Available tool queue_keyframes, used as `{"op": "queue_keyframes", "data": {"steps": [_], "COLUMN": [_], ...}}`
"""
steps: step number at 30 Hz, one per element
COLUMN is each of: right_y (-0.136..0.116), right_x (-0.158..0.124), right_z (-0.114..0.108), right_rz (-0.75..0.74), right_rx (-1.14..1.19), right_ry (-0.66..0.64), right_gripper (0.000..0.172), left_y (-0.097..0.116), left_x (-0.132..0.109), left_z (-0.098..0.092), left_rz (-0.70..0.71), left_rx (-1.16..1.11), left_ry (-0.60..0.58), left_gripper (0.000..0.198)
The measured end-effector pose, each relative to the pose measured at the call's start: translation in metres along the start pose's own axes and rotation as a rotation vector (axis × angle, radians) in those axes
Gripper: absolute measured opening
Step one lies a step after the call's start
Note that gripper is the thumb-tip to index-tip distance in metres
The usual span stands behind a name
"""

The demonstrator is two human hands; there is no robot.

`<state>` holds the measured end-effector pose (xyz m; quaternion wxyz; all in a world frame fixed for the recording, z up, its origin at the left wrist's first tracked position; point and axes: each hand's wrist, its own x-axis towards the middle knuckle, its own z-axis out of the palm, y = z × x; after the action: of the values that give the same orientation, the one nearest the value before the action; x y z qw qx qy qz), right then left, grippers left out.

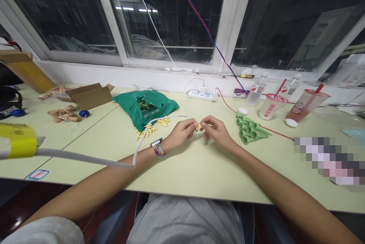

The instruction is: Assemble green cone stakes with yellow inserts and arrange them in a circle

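My left hand (179, 133) and my right hand (216, 132) meet at the fingertips over the pale green table (196, 171). Between them they pinch a small yellow piece (198, 126), probably folded paper, though its exact shape is mostly hidden by my fingers. To the left of my left hand lies a loose pile of small yellow pieces (150, 130). A group of rolled green cones (249, 130) lies to the right of my right hand. A white cable (145, 139) passes close above my left wrist.
A green plastic bag (145, 108) and a cardboard box (88, 96) stand beyond the hands. Tan rolls (64, 114) lie far left. A power strip (201, 95), bottles (256, 92) and drink cups (272, 106) line the window side.
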<state>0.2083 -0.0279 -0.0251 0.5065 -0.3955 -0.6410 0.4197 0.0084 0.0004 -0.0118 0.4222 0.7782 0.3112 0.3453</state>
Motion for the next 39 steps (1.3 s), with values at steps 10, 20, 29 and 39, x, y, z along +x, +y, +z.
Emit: {"op": "queue_keyframes", "data": {"steps": [10,20,29,39], "right_y": [-0.0016,-0.004,-0.0021,-0.002], "right_x": [0.0026,0.0034,0.0005,0.0006], "right_z": [0.0023,0.0007,0.005,0.0062], "right_rz": [0.168,0.165,0.159,0.21], "right_rx": [0.165,0.168,0.212,0.231], "right_ry": [-0.028,-0.003,0.047,0.049], "right_gripper": [0.038,0.03,0.029,0.029], "left_y": [-0.0027,-0.0044,-0.007,-0.0079], "left_x": [0.0015,0.0023,0.0029,0.0018], "left_z": [-0.0011,0.0009,0.002,0.0043], "left_rz": [0.004,-0.012,-0.025,-0.033], "left_rx": [0.02,-0.019,-0.03,-0.06], "left_ry": [0.014,0.029,0.033,0.015], "left_gripper": [0.041,0.04,0.04,0.04]}}
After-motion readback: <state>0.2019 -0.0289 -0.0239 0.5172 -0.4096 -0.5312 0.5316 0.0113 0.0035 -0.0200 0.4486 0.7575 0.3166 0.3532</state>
